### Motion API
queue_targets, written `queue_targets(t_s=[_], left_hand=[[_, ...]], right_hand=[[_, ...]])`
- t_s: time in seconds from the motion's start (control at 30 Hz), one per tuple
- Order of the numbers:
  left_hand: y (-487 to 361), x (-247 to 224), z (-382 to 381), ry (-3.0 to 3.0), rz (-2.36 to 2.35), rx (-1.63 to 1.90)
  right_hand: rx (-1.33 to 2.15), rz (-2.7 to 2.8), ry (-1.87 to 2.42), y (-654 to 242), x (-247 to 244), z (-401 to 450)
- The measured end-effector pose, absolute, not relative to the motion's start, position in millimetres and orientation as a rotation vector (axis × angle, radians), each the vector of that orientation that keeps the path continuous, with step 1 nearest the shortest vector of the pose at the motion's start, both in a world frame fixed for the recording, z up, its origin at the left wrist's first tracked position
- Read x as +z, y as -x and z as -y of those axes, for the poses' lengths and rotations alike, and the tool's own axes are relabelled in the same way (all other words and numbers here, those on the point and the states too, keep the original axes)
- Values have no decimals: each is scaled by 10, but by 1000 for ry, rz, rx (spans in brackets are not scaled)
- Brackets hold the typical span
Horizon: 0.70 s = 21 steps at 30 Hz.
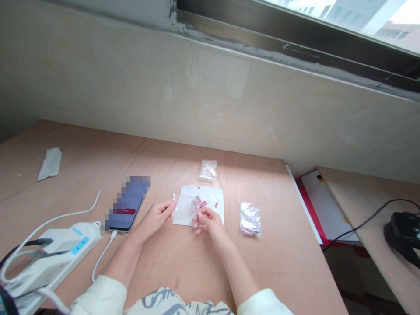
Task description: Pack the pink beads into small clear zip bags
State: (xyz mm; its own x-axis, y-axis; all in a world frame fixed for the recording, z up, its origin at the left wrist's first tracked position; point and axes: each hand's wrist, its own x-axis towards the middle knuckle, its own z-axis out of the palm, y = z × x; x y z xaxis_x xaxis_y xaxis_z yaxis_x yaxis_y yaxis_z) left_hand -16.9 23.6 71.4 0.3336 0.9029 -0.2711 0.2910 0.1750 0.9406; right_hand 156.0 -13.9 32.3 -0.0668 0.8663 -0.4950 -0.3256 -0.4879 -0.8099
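Observation:
My left hand [161, 213] pinches the left edge of a small clear plastic bag [184, 209]. At the bag's other side, my right hand [210, 222] has its thumb and fingers closed together on the edge. The bag lies over a white sheet of paper [211, 192], which rests on the table. Small round pink beads [202, 204] are clustered on the sheet just beyond my right fingertips, with a few strays apart from them. Whether any beads are inside the bag cannot be made out.
Another clear bag [208, 170] lies behind the sheet, and a filled bag [250, 218] lies to its right. A phone [129, 203], a white power strip [59, 258] with cables and a folded tissue [50, 163] are on the left. A gap separates a second table [377, 192] at right.

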Motion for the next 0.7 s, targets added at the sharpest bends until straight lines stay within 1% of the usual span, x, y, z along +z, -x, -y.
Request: queue_targets(t_s=[0.1,0.23,0.33,0.47,0.7], left_hand=[[216,785,-223,-1388,-1128,534],[327,859,-224,-1443,-980,283],[318,866,-242,-1447,-1044,363],[134,861,-251,-1402,-1026,525],[-17,849,-244,-1383,-1000,605]], right_hand=[[1642,622,1312,-1604,433,130],[1399,757,1353,-1731,615,107],[1251,975,1432,-1797,753,103],[1183,1145,1470,-1762,839,117],[1312,1025,1516,-1740,675,101]])
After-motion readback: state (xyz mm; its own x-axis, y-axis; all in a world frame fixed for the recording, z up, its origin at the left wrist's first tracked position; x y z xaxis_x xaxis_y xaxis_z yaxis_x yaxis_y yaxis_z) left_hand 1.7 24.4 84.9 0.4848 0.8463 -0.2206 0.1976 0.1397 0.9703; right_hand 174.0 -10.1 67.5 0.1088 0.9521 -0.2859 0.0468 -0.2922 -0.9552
